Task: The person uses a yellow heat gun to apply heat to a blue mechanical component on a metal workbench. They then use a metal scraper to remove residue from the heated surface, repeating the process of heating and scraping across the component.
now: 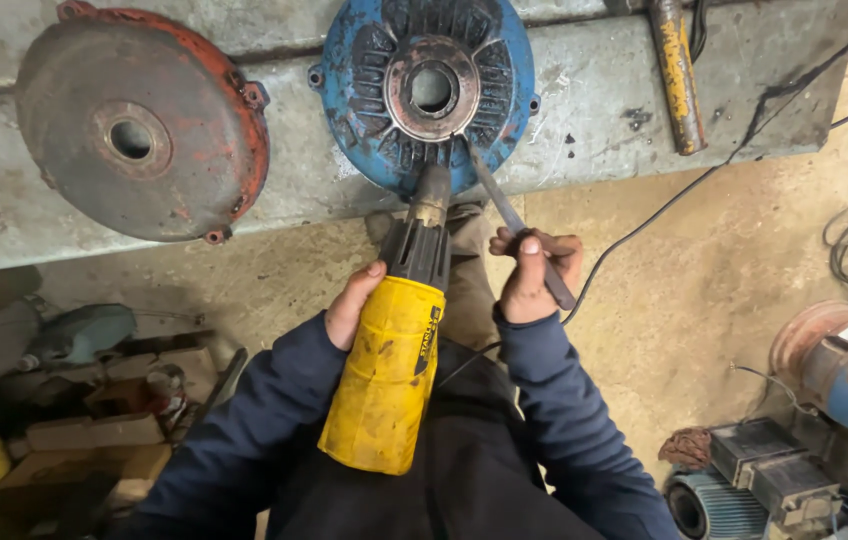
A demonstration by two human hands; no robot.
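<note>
Head view: yellow power tool (384,385) gripped by left hand (352,303), grey metal rod (522,228) clasped in right-hand fingers (529,272), best levered steadily against blue round motor cover (429,90).

- The yellow power tool (389,385) in the left hand (352,305) has a scuffed, grimy plastic body, matt, with a black ribbed collar and a dull metal nose.
- Just above that nose, the blue motor end cover (359,70) is cast metal; its paint is chipped and its ribs are dirty, with a rusty bare ring round the bore.
- The thin tool (514,220) in the right hand (529,285) looks like dark, dull steel.
- Left of the blue cover, the red end cover (139,125) is worn metal, its paint mostly rubbed to grey.
- Both covers lean on a rough, stained grey slab (594,110).
- The sleeves (564,420) are soft navy cloth.
</note>
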